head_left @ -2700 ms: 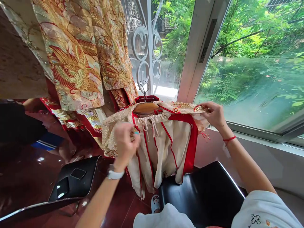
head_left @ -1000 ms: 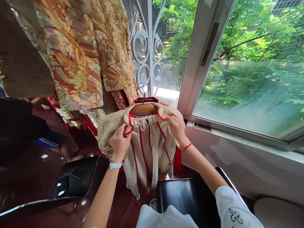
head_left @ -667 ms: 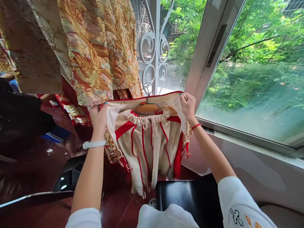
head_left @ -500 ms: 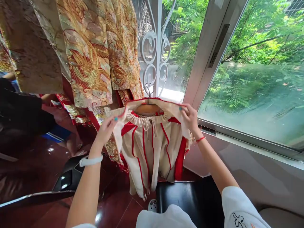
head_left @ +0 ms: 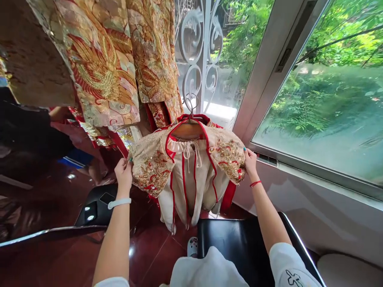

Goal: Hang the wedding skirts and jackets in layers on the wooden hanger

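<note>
A beige shoulder cape [head_left: 152, 167] with gold and red embroidery and red edging lies over a wooden hanger [head_left: 188, 130]. My left hand [head_left: 123, 173] pinches its left outer edge. At the opposite edge, my right hand [head_left: 250, 161] is closed on the cape too, so it is spread between both hands. Beneath it hangs a cream skirt [head_left: 185, 179] with red piping and a drawstring tied in a bow at the gathered waist. The metal hook [head_left: 191, 104] of the hanger rises behind the neckline.
Long gold embroidered garments [head_left: 101, 67] hang at the upper left. A black chair seat [head_left: 233, 243] stands below the skirt on the right. On the left are another black chair [head_left: 95, 203] and a person in dark clothes [head_left: 24, 131]. A window [head_left: 323, 111] borders the right.
The cape's edge was lifted with its plain underside showing; now it lies down over the shoulders with the embroidery outward. Both hands moved outward and lower.
</note>
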`<move>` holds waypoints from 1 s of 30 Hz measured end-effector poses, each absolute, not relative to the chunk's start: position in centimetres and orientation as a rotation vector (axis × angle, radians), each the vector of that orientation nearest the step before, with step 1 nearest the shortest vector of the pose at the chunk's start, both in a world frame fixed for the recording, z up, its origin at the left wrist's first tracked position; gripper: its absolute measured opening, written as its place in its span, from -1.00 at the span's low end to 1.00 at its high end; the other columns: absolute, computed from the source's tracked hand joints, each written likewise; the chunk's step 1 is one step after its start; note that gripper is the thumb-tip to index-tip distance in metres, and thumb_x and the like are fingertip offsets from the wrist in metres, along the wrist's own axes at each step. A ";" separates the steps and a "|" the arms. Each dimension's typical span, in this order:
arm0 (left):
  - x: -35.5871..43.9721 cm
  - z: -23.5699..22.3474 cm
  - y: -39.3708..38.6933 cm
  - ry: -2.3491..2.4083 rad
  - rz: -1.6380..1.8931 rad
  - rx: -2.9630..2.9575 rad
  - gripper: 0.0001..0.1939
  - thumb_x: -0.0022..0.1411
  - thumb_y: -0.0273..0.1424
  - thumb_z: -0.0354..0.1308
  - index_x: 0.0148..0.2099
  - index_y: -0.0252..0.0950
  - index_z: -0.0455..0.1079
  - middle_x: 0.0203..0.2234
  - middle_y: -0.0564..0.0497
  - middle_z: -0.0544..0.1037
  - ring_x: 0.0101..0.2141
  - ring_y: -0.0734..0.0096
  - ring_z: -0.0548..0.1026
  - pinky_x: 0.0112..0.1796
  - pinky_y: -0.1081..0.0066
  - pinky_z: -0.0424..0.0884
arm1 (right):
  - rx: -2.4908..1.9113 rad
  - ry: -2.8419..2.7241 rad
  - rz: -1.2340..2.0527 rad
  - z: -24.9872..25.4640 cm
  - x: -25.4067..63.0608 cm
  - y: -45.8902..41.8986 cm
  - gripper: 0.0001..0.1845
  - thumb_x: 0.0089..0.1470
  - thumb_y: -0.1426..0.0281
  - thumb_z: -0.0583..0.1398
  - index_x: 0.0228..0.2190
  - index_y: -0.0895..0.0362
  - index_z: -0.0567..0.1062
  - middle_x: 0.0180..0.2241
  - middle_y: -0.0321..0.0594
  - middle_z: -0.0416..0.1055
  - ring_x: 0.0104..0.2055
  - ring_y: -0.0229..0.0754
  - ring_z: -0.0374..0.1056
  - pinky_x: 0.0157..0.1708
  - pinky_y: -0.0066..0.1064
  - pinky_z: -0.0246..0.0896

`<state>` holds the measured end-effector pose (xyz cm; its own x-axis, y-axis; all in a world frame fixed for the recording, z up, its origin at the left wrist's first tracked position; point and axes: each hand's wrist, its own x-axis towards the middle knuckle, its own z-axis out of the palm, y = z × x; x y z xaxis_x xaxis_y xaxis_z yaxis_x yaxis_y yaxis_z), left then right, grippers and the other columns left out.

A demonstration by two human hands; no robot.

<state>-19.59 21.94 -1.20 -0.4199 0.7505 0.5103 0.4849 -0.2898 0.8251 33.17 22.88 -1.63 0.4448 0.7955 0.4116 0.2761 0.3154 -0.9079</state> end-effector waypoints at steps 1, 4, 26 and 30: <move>-19.2 -1.5 21.9 1.713 1.796 1.532 -0.54 0.19 0.07 0.07 -0.42 -0.23 0.20 -0.58 0.14 0.24 -0.51 0.45 0.25 -0.49 0.45 0.26 | -1.256 -1.098 0.470 -1.6 33.1 23.4 -0.50 0.00 -0.06 0.16 -0.54 0.14 0.39 -0.56 -0.34 0.26 -0.45 -0.27 0.09 -0.43 -0.42 0.09; -17.6 -2.2 21.9 1.740 1.827 1.458 -0.53 0.27 0.06 0.01 -0.39 -0.25 0.16 -0.53 0.13 0.24 -0.44 0.47 0.26 -0.40 0.46 0.29 | -1.269 -1.083 0.516 -1.7 32.9 24.7 -0.56 0.00 0.00 0.16 -0.58 0.10 0.29 -0.59 -0.39 0.19 -0.46 -0.30 0.06 -0.43 -0.43 0.09; -12.8 -10.9 3.7 2.288 1.108 1.796 -0.76 0.17 -0.29 -0.03 -0.24 -0.28 0.40 -0.39 -0.26 0.59 -0.30 -0.03 0.60 -0.25 0.15 0.49 | -1.796 -1.775 -0.054 -6.7 31.2 4.4 -0.77 0.18 0.39 -0.03 -0.46 0.08 0.34 -0.51 -0.21 0.33 -0.47 -0.17 0.24 -0.43 -0.38 0.09; -3.9 -10.4 0.5 2.184 0.739 1.859 -0.76 0.28 -0.30 -0.01 -0.34 -0.23 0.43 -0.47 -0.22 0.59 -0.38 0.09 0.60 -0.34 0.26 0.48 | -1.632 -2.343 0.139 -7.2 23.7 1.7 -0.83 0.14 0.48 0.09 -0.43 0.11 0.46 -0.45 -0.14 0.44 -0.38 -0.13 0.40 -0.34 -0.37 0.30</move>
<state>-3.92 0.50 -10.43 -0.2026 0.9628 0.1788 0.8736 0.0953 0.4773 23.74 1.69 -7.23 -0.3215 0.9308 0.1741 0.9038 0.3565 -0.2369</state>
